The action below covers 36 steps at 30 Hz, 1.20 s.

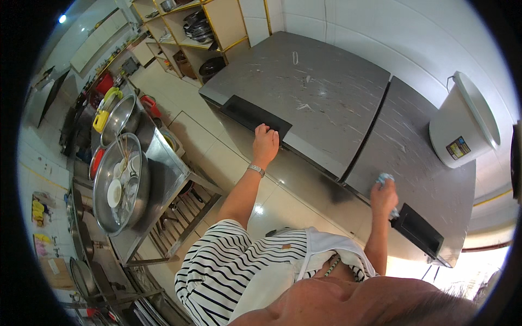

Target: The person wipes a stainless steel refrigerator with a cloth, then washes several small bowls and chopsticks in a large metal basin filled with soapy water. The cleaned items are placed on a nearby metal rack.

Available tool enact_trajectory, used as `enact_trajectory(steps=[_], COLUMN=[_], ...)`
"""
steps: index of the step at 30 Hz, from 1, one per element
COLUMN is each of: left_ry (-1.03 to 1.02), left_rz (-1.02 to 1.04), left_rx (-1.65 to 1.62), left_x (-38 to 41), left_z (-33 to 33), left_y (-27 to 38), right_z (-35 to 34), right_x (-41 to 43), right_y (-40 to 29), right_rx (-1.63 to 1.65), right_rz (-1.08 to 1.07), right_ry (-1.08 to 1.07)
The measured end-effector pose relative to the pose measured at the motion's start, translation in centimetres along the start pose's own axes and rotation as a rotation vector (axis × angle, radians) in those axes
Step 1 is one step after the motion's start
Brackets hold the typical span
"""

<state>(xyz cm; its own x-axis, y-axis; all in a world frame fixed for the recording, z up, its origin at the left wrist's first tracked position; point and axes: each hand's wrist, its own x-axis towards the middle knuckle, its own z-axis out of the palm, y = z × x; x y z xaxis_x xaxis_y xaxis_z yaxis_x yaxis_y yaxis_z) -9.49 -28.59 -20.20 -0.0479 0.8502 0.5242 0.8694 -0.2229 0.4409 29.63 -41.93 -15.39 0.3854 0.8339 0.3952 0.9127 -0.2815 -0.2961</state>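
My left hand [266, 146], with a metal watch or bracelet at the wrist, has its fingers curled at the outer edge of a black handle [244, 112]. That handle sits on the front edge of the larger scratched steel top panel [326, 93]. Bunched in my right hand [383, 199] is a pale blue-and-white cloth [384, 178], partly hidden by the fingers. The right hand is over the front of the smaller steel panel [412, 142], close to a second black handle [420, 231]. A dark gap [365, 132] divides the two panels.
A white bucket [456, 122] stands on the right panel by the tiled wall. To the left, a steel table [165, 163] bears a large metal basin [142, 195] of bowls and chopsticks, plus another basin [126, 116]. Shelves [232, 24] with pans stand behind.
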Motion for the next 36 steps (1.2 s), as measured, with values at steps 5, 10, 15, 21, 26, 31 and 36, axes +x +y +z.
enact_trajectory(steps=[5,10,15,21,26,31,36], left_ry=[0.269,0.223,0.106,0.308,0.504,0.416,0.348], left_rz=[-0.092,-0.416,-0.751,-1.298,-1.637,-1.497,-1.424], left_rx=[-0.088,-0.195,-0.394,-0.575,-0.687,-0.800,-0.908], left_x=[-1.7,-11.8,-25.1,-38.2,-43.8,-41.1,-37.0], left_z=[-2.8,-6.0,-8.8,-13.3,-14.5,-13.7,-14.3], left_y=[0.2,-5.2,-11.7,-17.5,-21.0,-24.5,-24.4], right_z=[3.9,6.0,13.3,13.1,15.1,17.8,15.3], right_x=[5.0,7.2,6.4,3.3,4.0,4.1,4.3], right_y=[-8.8,-21.0,-30.9,-37.9,-43.0,-44.1,-41.7], right_rx=[0.462,0.693,0.609,0.093,0.119,0.412,0.157], right_rz=[-0.276,-0.526,-0.894,-0.927,-0.760,-0.553,-0.646], right_ry=[-0.232,-0.464,-0.478,-0.732,-1.156,-1.337,-1.388])
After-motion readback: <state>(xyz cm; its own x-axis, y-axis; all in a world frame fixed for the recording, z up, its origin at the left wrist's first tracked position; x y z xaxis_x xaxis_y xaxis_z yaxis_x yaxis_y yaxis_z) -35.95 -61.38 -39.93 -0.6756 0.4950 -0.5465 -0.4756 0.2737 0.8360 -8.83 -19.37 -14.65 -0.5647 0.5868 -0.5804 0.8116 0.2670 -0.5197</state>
